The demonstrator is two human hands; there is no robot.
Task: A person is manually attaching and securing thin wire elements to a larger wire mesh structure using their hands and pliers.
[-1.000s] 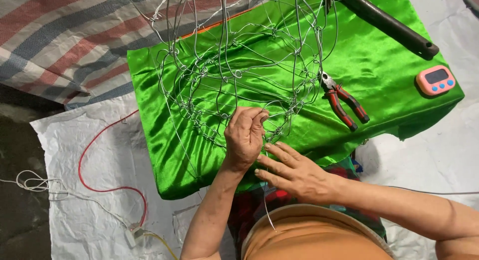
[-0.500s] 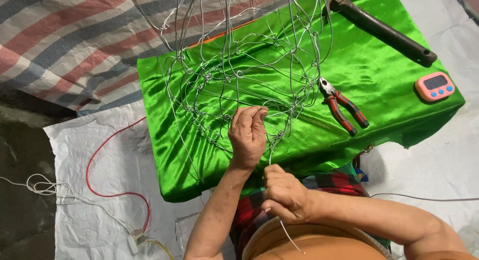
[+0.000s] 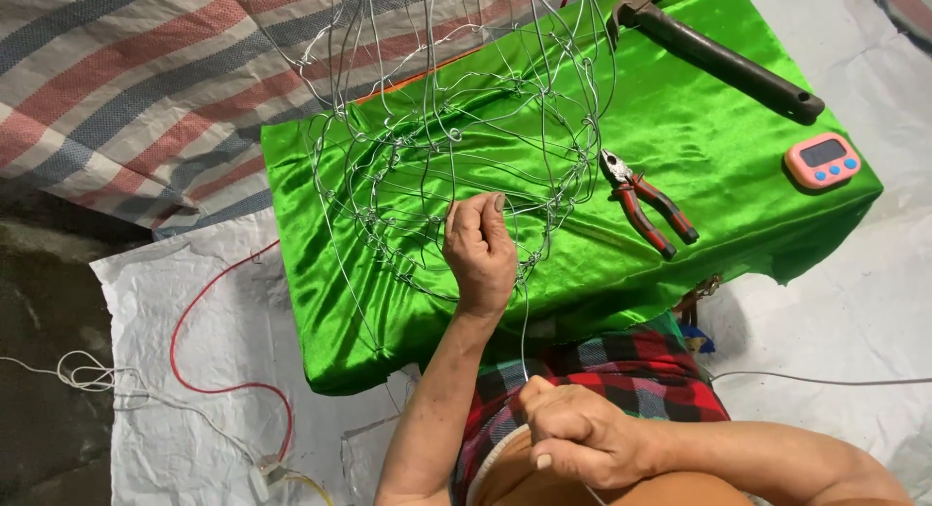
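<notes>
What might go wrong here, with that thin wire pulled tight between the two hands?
The wire strand, taut between the left hand and right hand, may cut into fingers or whip loose. Pulling could also bend the wire frame or drag it against the pliers lying beside it.

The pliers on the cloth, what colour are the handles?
Red and black handles on the pliers, clearest in the head view.

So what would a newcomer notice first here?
The bright green satin cloth across the middle, with a tangled wire frame standing on its left part. The left hand pinches the frame's near edge, while the right hand grips a thin wire strand down by the lap. Red-handled pliers lie right of the frame.
</notes>
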